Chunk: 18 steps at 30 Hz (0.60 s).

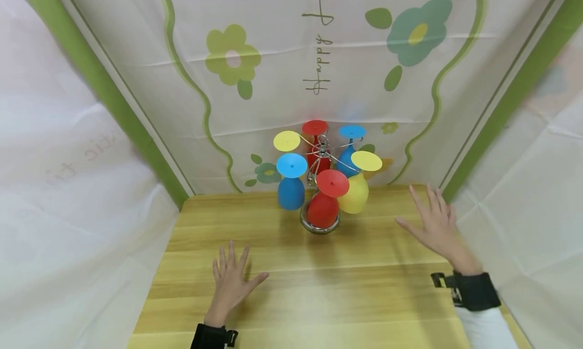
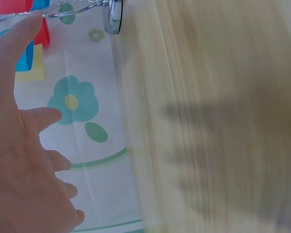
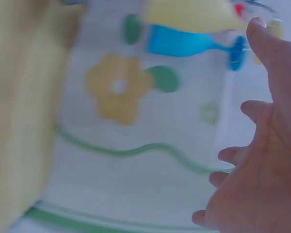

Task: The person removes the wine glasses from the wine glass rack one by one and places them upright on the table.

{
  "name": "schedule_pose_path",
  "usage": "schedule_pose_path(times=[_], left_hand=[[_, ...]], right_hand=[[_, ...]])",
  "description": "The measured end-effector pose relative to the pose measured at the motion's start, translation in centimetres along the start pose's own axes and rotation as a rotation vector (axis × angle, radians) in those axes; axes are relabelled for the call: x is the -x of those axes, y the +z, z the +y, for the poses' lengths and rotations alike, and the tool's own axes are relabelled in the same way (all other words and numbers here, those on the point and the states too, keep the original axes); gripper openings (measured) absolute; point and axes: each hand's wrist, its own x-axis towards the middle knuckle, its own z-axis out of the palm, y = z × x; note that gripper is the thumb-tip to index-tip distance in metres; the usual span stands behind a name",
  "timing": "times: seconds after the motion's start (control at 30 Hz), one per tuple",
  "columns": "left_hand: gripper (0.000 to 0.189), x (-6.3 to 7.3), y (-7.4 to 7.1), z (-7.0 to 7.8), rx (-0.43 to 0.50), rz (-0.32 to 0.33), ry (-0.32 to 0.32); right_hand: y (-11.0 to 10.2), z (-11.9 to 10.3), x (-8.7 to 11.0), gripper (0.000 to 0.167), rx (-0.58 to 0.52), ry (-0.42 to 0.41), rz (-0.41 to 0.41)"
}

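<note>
A chrome wire stemware rack [image 1: 322, 149] stands at the table's far edge, with several plastic goblets hanging upside down from its arms. At the front hang a red goblet [image 1: 323, 211], a blue goblet [image 1: 291, 193] on the left and a yellow goblet [image 1: 354, 193] on the right. Behind are another red goblet [image 1: 315, 128] and another blue goblet [image 1: 348, 161]. Only the foot of the back-left yellow goblet [image 1: 287, 141] shows in the head view. My left hand [image 1: 231, 285] is spread over the table, front left of the rack. To its right, my right hand [image 1: 438, 228] is raised with fingers extended, holding nothing.
The wooden table [image 1: 364, 298] runs back to a printed white cloth [image 1: 273, 106] right behind the rack. White cloth walls [image 1: 91, 202] with green edging stand at both sides, the right one close to my right arm.
</note>
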Motion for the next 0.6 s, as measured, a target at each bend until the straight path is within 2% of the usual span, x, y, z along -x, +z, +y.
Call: schedule_pose_path(times=[0.17,0.27,0.43,0.6], left_hand=[[0.099,-0.2,-0.5,-0.3,-0.005,-0.037,-0.042],[0.099,-0.5,-0.7,-0.2,0.002,-0.021,-0.027],[0.098,-1.1,-0.9,0.2,0.027,0.004,0.015],[0.097,-2.2,-1.4,0.4,0.014,0.011,0.035]], right_hand=[[-3.2,-3.4,-3.5,0.093,-0.075,-0.121,-0.028],[-3.8,-5.9,-4.8,0.094,-0.133,-0.191,-0.069],[-3.4,-9.7,-6.8,0.094,-0.183,-0.308,-0.119],[-1.9,-11.9,-8.8,0.092,-0.139,-0.395,-0.145]])
